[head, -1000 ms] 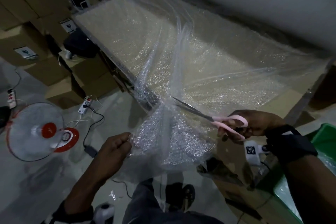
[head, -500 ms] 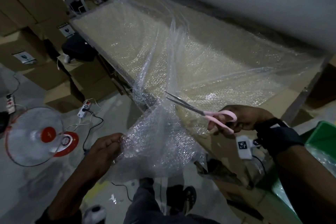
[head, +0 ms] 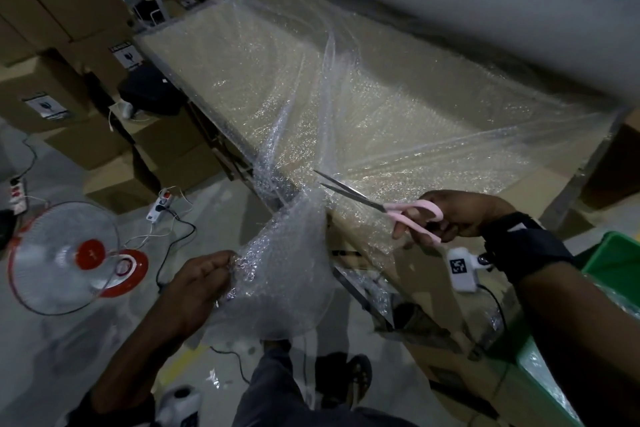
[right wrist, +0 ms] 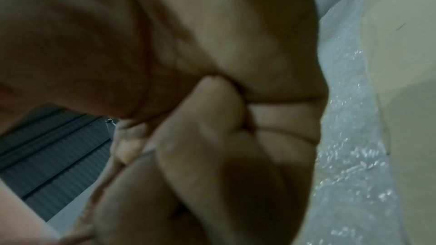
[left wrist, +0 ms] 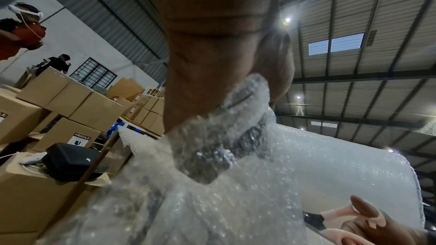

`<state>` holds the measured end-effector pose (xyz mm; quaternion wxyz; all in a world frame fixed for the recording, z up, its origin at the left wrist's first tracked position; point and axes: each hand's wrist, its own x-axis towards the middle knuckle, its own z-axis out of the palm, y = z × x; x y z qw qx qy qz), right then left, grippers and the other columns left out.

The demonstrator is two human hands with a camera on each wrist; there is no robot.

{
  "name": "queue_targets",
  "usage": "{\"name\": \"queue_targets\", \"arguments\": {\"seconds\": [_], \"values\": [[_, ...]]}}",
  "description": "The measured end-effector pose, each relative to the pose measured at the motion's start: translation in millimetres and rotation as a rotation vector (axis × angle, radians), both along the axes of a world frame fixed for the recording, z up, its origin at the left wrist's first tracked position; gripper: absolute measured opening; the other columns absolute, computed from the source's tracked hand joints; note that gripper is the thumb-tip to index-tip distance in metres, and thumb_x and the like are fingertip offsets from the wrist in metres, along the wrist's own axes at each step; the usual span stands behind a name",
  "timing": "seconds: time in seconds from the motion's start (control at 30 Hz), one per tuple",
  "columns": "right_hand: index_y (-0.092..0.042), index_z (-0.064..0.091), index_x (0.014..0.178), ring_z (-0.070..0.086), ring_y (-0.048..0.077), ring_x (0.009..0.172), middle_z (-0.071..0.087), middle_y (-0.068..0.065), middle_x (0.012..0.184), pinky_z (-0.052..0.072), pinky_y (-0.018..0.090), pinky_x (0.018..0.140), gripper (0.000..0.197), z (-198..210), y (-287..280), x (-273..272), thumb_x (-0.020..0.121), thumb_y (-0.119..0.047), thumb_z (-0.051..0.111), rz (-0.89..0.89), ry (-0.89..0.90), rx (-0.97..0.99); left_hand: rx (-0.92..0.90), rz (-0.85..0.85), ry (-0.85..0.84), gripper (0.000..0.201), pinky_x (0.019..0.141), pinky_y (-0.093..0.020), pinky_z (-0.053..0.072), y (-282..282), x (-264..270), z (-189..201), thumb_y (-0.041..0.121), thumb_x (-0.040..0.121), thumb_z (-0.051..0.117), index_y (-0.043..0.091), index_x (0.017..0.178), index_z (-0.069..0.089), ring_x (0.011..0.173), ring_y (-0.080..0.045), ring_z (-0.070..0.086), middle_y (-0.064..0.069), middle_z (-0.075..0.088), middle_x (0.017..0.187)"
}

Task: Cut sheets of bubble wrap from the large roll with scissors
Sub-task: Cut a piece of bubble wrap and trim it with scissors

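Observation:
A wide sheet of clear bubble wrap (head: 363,107) lies spread over a long table (head: 540,184) and hangs off its near edge. My left hand (head: 207,274) pinches the hanging bunched edge of the wrap (left wrist: 212,156) below the table's corner. My right hand (head: 457,218) grips pink-handled scissors (head: 412,210) at the table edge; their blades are slightly parted, tips at the wrap. In the left wrist view the pink handles (left wrist: 339,213) show at bottom right. The right wrist view is filled by my curled right hand (right wrist: 212,118), with bubble wrap (right wrist: 349,137) beside it.
Stacked cardboard boxes (head: 69,28) stand at the left with a black case (head: 149,90) on one. A red and white fan (head: 65,256) lies on the floor among power strips and cables (head: 162,208). A green bin (head: 616,263) stands at the right. My foot (head: 356,374) is below the wrap.
The scissors and my right hand have shifted slightly left along the table edge into the wrap. My left hand keeps its pinch on the hanging edge, nearly still.

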<state>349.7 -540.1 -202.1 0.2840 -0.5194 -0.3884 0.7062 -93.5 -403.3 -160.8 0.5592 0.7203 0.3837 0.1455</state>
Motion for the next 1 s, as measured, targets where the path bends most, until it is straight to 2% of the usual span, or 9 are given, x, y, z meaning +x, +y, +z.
{"name": "queue_targets", "arguments": {"seconds": [0.07,0.2,0.4,0.53,0.63,0.73,0.8,0.9,1.0], "values": [[0.002,0.073,0.120,0.025,0.014,0.045,0.056,0.014,0.067,0.010,0.023,0.037,0.076,-0.3,8.2,-4.4,0.082,-0.064,0.078,-0.001,0.005,-0.004,0.022,-0.017,0.012,0.024,0.059,-0.039,0.043,1.0,-1.5,-0.5,0.021,0.083,0.050,0.018,0.082,0.074,0.066,-0.023,0.056,-0.023,0.067,0.079],[0.005,0.070,0.121,0.035,0.015,0.055,0.057,0.015,0.069,0.012,0.021,0.036,0.076,-2.5,17.0,-11.1,0.085,-0.061,0.077,-0.008,0.044,-0.023,0.052,-0.029,-0.012,0.040,0.060,-0.038,0.043,4.9,-6.7,-3.4,0.042,0.079,0.053,0.006,0.084,0.070,0.066,-0.034,0.057,-0.025,0.065,0.079],[0.007,0.070,0.119,0.035,0.016,0.048,0.057,0.015,0.067,0.010,0.024,0.037,0.077,-3.1,18.5,-16.9,0.083,-0.061,0.079,-0.006,0.068,-0.035,0.022,-0.026,-0.056,0.047,0.059,-0.038,0.042,7.8,-8.7,-5.9,0.042,0.079,0.053,-0.001,0.087,0.070,0.068,-0.027,0.055,-0.030,0.064,0.080],[0.008,0.072,0.116,0.029,0.014,0.049,0.057,0.015,0.066,0.009,0.027,0.039,0.078,-0.6,11.6,-15.3,0.083,-0.063,0.078,-0.017,0.017,-0.026,0.005,-0.012,-0.059,0.027,0.061,-0.034,0.041,7.4,-8.2,-6.1,0.022,0.085,0.053,0.004,0.086,0.072,0.068,-0.028,0.056,-0.030,0.065,0.080],[0.007,0.073,0.115,0.036,0.014,0.048,0.057,0.015,0.066,0.011,0.026,0.040,0.081,-1.9,-0.1,-10.0,0.079,-0.065,0.080,-0.021,-0.008,-0.029,0.049,0.001,-0.057,0.022,0.059,-0.038,0.042,7.6,-10.7,-3.8,0.024,0.086,0.054,0.012,0.082,0.072,0.066,-0.039,0.055,-0.028,0.064,0.080],[0.011,0.072,0.113,0.058,0.025,0.063,0.057,0.019,0.071,0.030,0.015,0.037,0.082,-2.3,-14.4,-9.0,0.075,-0.060,0.085,-0.030,0.034,-0.047,0.056,-0.002,-0.062,0.021,0.059,-0.028,0.042,8.6,-15.4,-3.3,0.024,0.088,0.054,0.016,0.085,0.073,0.066,-0.031,0.054,-0.026,0.065,0.082],[0.012,0.072,0.111,0.060,0.020,0.054,0.057,0.022,0.075,0.036,0.012,0.037,0.082,-1.8,-19.3,-11.7,0.071,-0.058,0.089,-0.036,0.056,-0.064,0.071,-0.010,-0.058,0.021,0.059,-0.031,0.040,7.2,-18.7,-4.0,0.027,0.087,0.054,0.017,0.083,0.071,0.066,-0.031,0.054,-0.026,0.062,0.080],[0.006,0.076,0.110,0.050,0.010,0.043,0.058,0.017,0.067,0.026,0.012,0.035,0.079,-2.0,-16.5,-14.4,0.073,-0.063,0.086,-0.023,0.055,-0.051,0.131,-0.034,-0.031,0.022,0.064,-0.038,0.044,6.9,-23.5,-6.6,0.029,0.088,0.052,0.018,0.084,0.071,0.074,-0.043,0.058,-0.021,0.066,0.080],[0.007,0.073,0.115,0.040,0.008,0.040,0.059,0.013,0.064,0.018,0.016,0.035,0.077,-1.4,-7.2,-16.7,0.080,-0.061,0.081,-0.030,0.069,-0.015,0.186,-0.068,-0.018,0.022,0.064,-0.029,0.048,4.7,-20.8,-3.1,0.036,0.087,0.052,0.028,0.082,0.072,0.070,-0.026,0.066,-0.004,0.069,0.074]]}}
